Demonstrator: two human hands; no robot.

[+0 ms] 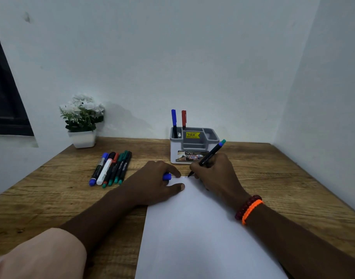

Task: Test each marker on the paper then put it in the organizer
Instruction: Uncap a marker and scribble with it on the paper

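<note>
My right hand [215, 172] grips a black marker [210, 156] with a blue-green end, its tip touching the far edge of the white paper [202, 234] beside a short scribble [179, 177]. My left hand [158, 182] rests on the paper's far left corner and holds a blue cap [167, 176] under its fingers. Behind both hands stands the grey-and-white organizer [193, 146], with a blue marker [174, 119] and a red marker [184, 118] upright in its left compartment. Several more markers [110, 169] lie side by side on the table to the left.
A white pot of white flowers [83, 121] stands at the back left against the wall. The wooden table [51, 190] sits in a corner, with walls behind and to the right. A dark window frame [5, 109] is at the far left.
</note>
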